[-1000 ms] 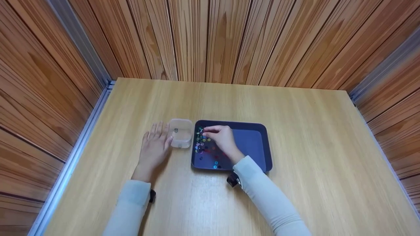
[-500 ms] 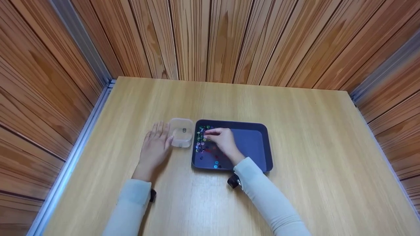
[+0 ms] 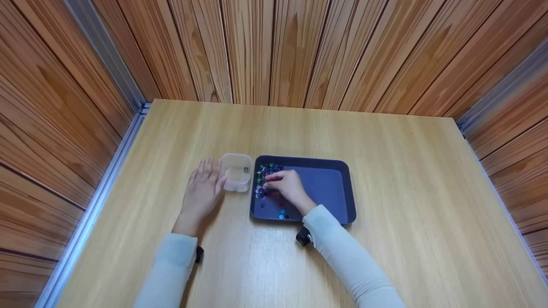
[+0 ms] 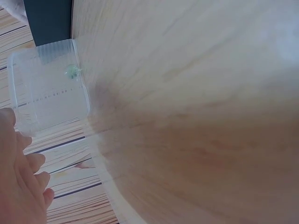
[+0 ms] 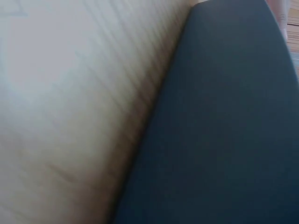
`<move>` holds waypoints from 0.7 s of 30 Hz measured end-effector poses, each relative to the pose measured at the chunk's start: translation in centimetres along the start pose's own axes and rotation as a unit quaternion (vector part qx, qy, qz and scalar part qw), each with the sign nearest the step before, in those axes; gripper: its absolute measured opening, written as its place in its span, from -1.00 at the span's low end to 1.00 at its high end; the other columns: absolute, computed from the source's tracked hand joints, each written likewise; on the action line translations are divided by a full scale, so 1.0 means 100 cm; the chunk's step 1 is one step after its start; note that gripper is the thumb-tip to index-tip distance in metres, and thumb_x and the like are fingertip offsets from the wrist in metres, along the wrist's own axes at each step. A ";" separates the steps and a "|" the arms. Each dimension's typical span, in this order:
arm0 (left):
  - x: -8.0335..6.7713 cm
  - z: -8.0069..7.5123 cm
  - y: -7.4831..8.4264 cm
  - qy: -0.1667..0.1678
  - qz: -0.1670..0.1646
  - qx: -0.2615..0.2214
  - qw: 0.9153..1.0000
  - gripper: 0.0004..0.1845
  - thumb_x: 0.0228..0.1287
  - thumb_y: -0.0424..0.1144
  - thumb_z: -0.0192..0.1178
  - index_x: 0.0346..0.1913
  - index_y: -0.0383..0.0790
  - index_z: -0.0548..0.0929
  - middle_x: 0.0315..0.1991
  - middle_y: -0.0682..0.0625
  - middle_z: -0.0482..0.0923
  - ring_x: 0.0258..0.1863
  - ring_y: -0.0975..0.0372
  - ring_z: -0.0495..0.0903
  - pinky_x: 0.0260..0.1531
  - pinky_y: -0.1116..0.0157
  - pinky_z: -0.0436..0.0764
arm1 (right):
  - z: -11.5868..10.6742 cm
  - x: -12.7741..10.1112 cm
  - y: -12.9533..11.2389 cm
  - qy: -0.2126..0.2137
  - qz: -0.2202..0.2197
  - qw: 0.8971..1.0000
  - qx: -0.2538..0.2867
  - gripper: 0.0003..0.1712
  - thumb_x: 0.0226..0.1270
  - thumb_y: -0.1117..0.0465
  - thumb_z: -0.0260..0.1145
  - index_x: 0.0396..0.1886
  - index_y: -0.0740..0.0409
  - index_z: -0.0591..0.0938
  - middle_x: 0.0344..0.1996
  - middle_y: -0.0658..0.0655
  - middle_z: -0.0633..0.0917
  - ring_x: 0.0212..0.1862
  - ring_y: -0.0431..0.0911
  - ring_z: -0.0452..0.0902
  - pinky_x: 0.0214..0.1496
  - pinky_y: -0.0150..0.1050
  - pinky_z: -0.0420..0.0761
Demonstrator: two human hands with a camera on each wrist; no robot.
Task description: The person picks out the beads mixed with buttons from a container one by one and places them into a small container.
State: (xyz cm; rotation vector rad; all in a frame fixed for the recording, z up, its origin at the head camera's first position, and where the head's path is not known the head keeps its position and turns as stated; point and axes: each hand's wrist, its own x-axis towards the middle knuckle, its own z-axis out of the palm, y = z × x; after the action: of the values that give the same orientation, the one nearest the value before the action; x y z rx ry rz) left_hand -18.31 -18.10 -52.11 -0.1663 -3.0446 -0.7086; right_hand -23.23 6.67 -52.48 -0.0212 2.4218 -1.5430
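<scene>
My left hand (image 3: 202, 188) lies with straight fingers on the table, its fingers and thumb against the left side of a clear plastic box (image 3: 236, 187). One small round piece (image 3: 246, 170) sits inside the box near its right wall; in the left wrist view this piece (image 4: 72, 71) looks greenish. My right hand (image 3: 289, 187) is over the left part of a dark blue tray (image 3: 327, 188). Its thumb and index fingertips stand slightly apart, down among many small colourful discs (image 3: 262, 190). Anything between those fingertips is too small to make out. The right wrist view shows only the tray's outer wall.
Two or so blue discs (image 3: 282, 214) lie near the tray's front edge. The box stands just left of the tray on a wooden table (image 3: 406, 192). Wood-panelled walls (image 3: 291, 51) rise behind and at both sides.
The small piece in the box has slid rightward to near the right wall. My right hand has shifted slightly toward me over the discs. My left hand keeps its place.
</scene>
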 end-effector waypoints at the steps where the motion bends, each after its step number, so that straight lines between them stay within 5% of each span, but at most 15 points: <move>1: 0.000 0.000 0.000 0.000 0.001 0.001 1.000 -0.35 0.60 0.04 -0.21 0.59 -0.15 0.03 0.60 -0.22 -0.06 0.61 -0.10 -0.16 0.58 -0.09 -0.10 | 0.001 0.000 0.000 -0.005 0.001 1.000 -0.006 -0.79 0.12 0.32 0.51 -0.20 0.24 0.81 -0.20 0.20 0.82 -0.44 -0.30 0.62 -0.40 -0.35 0.68; 14: 0.000 0.000 0.001 -0.008 0.000 0.009 1.000 -0.34 0.61 0.05 -0.25 0.59 -0.18 -0.01 0.61 -0.24 -0.09 0.61 -0.13 -0.16 0.57 -0.13 -0.09 | 0.012 0.002 0.001 -0.044 -0.010 0.996 -0.081 -0.82 0.14 0.33 0.49 -0.22 0.19 0.82 -0.30 0.17 0.83 -0.60 -0.31 0.52 -0.53 -0.50 0.49; 21: 0.000 0.000 0.001 -0.004 0.000 0.017 1.000 -0.33 0.60 0.07 -0.26 0.59 -0.19 0.00 0.60 -0.24 -0.05 0.61 -0.12 -0.13 0.56 -0.14 -0.06 | 0.017 0.000 0.000 -0.034 -0.037 0.991 -0.123 -0.87 0.15 0.33 0.49 -0.27 0.14 0.84 -0.28 0.12 0.84 -0.33 -0.25 0.66 -0.28 -0.47 0.61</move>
State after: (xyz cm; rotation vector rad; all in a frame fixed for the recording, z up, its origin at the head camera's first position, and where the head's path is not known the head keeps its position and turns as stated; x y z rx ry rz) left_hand -18.27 -18.03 -52.03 -0.1699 -3.0610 -0.6580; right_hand -22.80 5.16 -53.13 -0.2107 2.5674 -1.2395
